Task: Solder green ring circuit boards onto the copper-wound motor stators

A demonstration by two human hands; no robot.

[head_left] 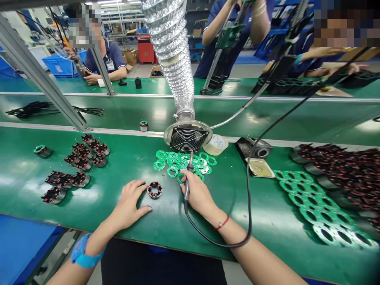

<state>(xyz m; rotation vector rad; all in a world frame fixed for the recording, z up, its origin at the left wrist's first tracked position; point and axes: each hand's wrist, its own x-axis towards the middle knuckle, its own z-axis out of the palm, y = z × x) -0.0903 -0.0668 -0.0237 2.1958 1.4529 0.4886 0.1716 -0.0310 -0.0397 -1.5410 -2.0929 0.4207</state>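
Note:
A small wound stator (154, 189) with copper coils lies on the green bench right in front of me. My left hand (130, 202) rests flat beside it, fingers spread, fingertips close to its left edge. My right hand (198, 194) is closed round a soldering iron (188, 178), tip pointing up and away toward a pile of green ring boards (175, 161). The iron's black cable (247, 198) loops off to the right.
A fume extractor fan (187, 137) on a silver duct hangs just behind the rings. Finished stators (86, 152) cluster at left. More green rings (311, 202) and dark stators (347, 170) fill the right. An iron stand (255, 149) sits right of the fan. Other people work across the conveyor.

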